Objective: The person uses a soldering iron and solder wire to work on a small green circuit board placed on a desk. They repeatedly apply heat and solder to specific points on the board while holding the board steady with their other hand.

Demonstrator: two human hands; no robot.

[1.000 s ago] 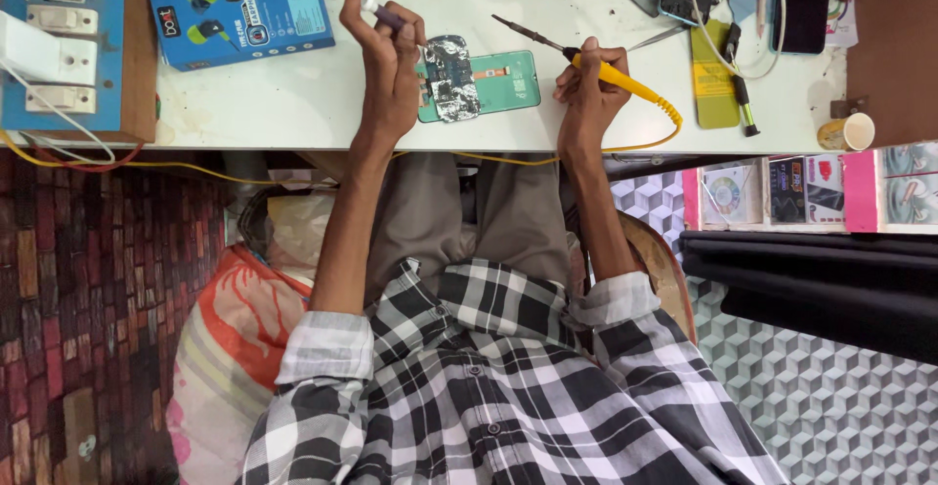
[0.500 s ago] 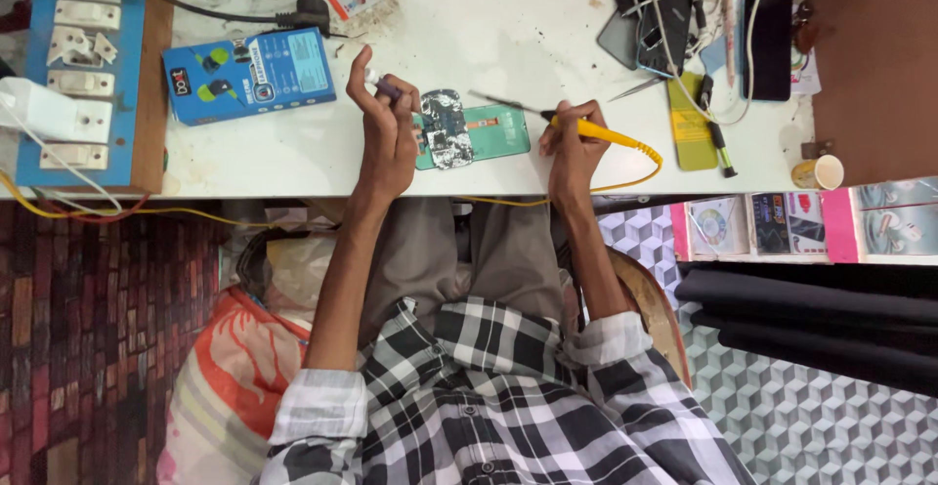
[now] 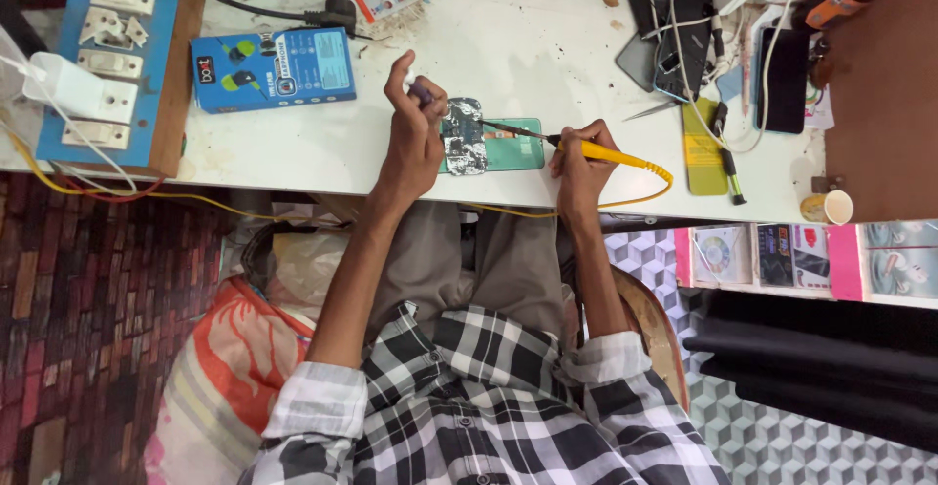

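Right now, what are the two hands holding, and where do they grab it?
The right hand grips a soldering iron by its yellow handle, tip over the opened phone. The left hand pinches something small and dark in its fingertips; what it is cannot be told.

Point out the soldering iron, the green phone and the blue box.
soldering iron (image 3: 614,154): head view, on its yellow handle.
green phone (image 3: 515,151): head view, on the bare green back.
blue box (image 3: 273,68): head view, on the middle of its top face.
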